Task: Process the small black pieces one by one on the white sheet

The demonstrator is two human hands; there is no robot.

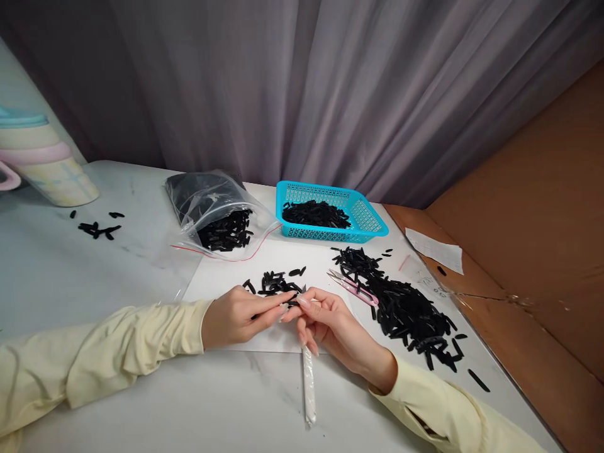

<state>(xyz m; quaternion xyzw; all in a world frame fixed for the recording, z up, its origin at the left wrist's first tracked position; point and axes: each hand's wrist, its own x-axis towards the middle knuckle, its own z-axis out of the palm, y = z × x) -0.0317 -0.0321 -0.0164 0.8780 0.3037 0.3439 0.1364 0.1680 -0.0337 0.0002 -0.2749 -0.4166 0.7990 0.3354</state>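
Observation:
My left hand [245, 316] and my right hand [328, 324] meet over a white sheet [202, 286]. Between the fingertips of my left hand is a small black piece, partly hidden. My right hand pinches at the same spot, and a white wrapped stick [309, 390] runs downward from below its curled fingers. Just beyond the hands lies a small group of black pieces [274, 283]. Pink-handled scissors [352, 286] rest to the right, touching a large heap of black pieces [410, 314].
A clear zip bag [257, 242] of black pieces and a blue basket [330, 236] of them stand behind. Loose pieces [97, 230] and a pastel tumbler [56, 163] are at the left. A paper strip [436, 251] lies at the right, beside a brown panel [542, 220].

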